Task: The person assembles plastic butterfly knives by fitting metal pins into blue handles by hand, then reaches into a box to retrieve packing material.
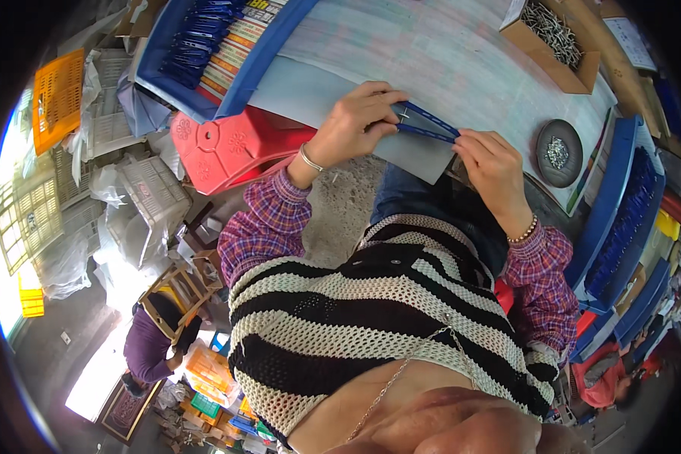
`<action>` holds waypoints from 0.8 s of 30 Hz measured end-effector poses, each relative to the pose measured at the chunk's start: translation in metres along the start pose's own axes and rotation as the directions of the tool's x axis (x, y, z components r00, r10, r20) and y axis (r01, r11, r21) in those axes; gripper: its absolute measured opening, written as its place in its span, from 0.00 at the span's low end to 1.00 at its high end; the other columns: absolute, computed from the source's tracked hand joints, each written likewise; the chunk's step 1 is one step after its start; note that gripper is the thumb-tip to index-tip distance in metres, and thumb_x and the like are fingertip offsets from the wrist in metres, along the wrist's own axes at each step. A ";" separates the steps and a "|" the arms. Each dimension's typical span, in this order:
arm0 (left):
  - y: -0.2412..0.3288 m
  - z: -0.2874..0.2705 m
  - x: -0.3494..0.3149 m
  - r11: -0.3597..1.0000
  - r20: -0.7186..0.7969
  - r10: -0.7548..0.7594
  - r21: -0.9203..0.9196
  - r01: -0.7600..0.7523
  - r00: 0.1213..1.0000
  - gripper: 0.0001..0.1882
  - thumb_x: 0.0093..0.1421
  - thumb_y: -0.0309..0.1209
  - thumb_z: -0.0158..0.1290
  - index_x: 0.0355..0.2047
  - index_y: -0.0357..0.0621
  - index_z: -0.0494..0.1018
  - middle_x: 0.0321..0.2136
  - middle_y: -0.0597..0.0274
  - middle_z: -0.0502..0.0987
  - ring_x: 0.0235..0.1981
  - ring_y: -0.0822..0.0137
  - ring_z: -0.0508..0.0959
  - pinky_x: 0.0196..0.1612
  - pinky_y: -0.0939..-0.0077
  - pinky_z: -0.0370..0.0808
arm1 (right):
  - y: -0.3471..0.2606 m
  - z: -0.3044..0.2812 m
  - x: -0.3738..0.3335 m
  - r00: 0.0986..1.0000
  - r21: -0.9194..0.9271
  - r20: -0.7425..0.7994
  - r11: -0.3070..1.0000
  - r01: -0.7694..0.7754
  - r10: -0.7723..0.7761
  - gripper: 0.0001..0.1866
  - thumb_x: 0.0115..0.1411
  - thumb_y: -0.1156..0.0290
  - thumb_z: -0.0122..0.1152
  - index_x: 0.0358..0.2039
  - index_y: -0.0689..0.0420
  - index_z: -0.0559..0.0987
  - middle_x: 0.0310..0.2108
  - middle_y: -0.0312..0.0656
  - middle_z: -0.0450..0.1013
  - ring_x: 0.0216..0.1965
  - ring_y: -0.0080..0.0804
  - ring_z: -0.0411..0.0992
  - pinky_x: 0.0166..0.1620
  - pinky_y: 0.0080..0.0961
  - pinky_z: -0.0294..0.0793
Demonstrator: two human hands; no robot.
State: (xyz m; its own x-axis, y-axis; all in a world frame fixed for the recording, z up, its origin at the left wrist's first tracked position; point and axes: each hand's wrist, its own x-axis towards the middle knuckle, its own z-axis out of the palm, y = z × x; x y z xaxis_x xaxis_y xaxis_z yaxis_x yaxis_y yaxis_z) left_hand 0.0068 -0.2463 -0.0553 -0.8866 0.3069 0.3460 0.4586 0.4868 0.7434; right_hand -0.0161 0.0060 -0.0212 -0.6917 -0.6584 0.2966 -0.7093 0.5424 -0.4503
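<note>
Between my two hands is a slim blue plastic piece [431,119] with two long arms that meet at the right and spread apart at the left. My left hand [359,125] pinches its spread end, where a small shiny metal bit [404,116] shows. With thumb and fingers closed, my right hand [492,163] grips the narrow end. The piece is held above the near edge of the worktable [431,45]. What the piece is cannot be made out.
A blue bin [244,76] of blue pieces stands far left, another blue bin [594,250] at right. A cardboard box [526,47] holds metal pins; a dark bowl [543,144] holds small silver parts. A red plastic stool [212,151] is at left. Another person [147,340] is lower left.
</note>
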 end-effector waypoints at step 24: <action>0.005 -0.001 -0.004 1.000 -0.046 -0.018 0.015 0.019 0.999 0.08 0.40 0.19 0.61 0.24 0.37 0.76 0.39 0.58 0.79 0.44 0.56 0.74 0.44 0.69 0.73 | 0.005 0.004 0.002 0.999 0.039 -0.040 0.999 -0.003 0.004 0.07 0.47 0.76 0.64 0.29 0.62 0.78 0.33 0.42 0.76 0.33 0.38 0.74 0.36 0.29 0.74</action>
State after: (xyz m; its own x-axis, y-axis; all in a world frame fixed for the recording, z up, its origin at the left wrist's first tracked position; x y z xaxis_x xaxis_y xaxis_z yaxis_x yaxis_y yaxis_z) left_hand 0.0124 -0.2465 -0.0525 -0.8965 0.2605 0.3583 0.4428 0.5051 0.7408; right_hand -0.0204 0.0053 -0.0263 -0.6998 -0.6344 0.3283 -0.7014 0.5234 -0.4838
